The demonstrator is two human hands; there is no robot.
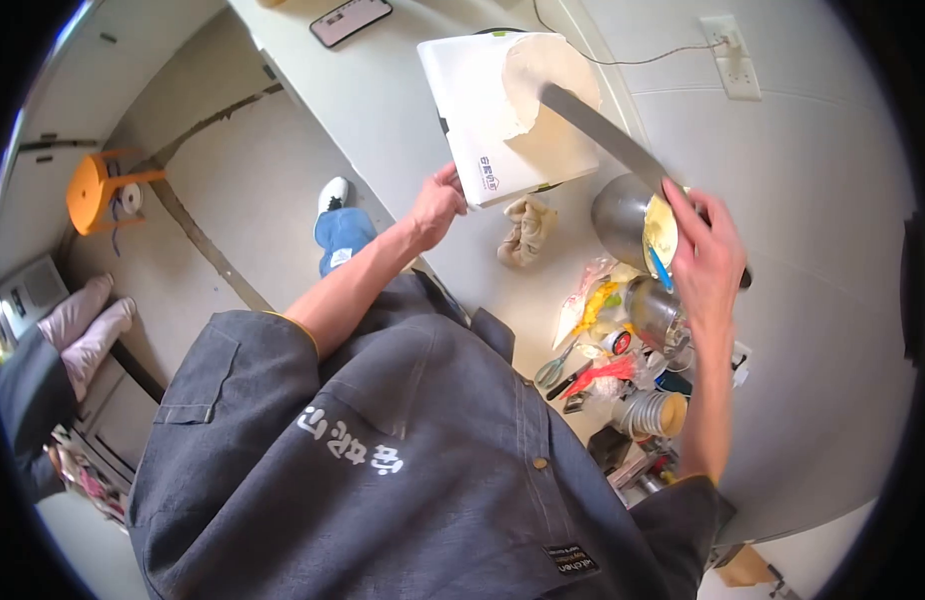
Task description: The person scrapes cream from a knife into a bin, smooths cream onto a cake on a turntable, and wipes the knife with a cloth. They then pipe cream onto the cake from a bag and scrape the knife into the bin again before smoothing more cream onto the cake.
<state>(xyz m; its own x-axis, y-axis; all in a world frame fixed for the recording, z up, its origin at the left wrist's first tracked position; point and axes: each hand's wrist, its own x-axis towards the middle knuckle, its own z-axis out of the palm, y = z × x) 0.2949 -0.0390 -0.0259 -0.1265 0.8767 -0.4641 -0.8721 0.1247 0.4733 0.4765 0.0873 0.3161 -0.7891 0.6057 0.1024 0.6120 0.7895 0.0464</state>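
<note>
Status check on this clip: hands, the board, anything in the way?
Left hand shut on white board. Right hand shut on long spatula, blade across pale layer. Metal bowl close under right hand.

A pale counter (413, 120) runs from top centre to lower right. On it lie a phone (351, 20) at the top and a crumpled cloth (528, 230) mid-frame. Right of the cloth stands a steel bowl (618, 215), with scissors (555, 370) and packets (593, 305) below.
</note>
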